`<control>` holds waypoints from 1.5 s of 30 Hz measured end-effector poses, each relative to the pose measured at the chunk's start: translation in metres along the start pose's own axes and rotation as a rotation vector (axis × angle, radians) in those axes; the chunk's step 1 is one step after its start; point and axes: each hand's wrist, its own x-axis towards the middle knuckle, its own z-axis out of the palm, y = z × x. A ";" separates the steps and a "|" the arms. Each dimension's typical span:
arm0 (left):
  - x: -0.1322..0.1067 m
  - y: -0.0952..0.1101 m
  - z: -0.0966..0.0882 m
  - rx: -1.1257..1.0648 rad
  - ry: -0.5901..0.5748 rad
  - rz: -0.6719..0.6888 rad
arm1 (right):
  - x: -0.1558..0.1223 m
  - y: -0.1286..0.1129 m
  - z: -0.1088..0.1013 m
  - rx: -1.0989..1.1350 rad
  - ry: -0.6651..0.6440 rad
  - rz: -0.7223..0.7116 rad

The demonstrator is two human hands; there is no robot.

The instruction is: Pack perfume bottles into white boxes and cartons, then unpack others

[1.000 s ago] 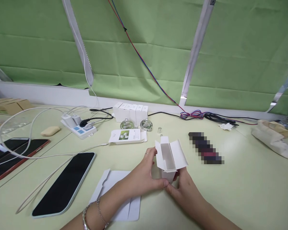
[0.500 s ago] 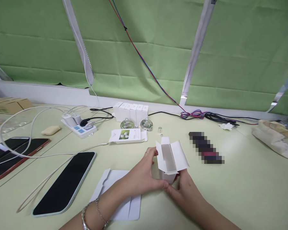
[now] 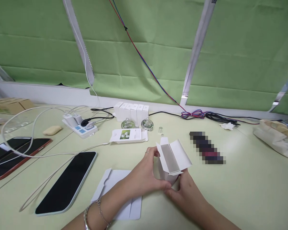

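Observation:
Both hands hold a small white cardboard box (image 3: 166, 174) whose top flaps stand open toward me. My left hand (image 3: 152, 174) wraps its left side, thumb along the near face. My right hand (image 3: 184, 188) grips the lower right side, with its fingers partly hidden behind the box. A flattened white carton (image 3: 124, 204) lies under my left forearm. Beyond the box are a tiny clear cap (image 3: 160, 130) and a printed white box (image 3: 128, 135) with a flower picture. Two round glass bottles (image 3: 147, 124) stand behind that printed box.
Several white boxes (image 3: 132, 112) stand in a row at the back. A power strip (image 3: 83, 127) with plugs, white cables and a black phone (image 3: 67, 183) lie to the left. A pixelated dark object (image 3: 207, 148) and a cloth bag (image 3: 275, 137) are on the right.
The open box has tilted slightly, and its flaps have shifted a little to the right. Both hands keep their hold on it.

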 end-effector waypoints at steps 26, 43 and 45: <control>-0.115 -0.083 -0.033 0.980 0.206 0.183 | 0.063 -0.080 0.037 -0.608 -0.172 -0.953; -0.121 -0.097 -0.027 0.866 0.524 0.110 | 0.172 -0.056 0.050 -0.516 -0.294 -0.362; -0.122 -0.089 -0.027 0.853 0.540 0.083 | 0.158 -0.051 0.042 -0.519 -0.279 -0.348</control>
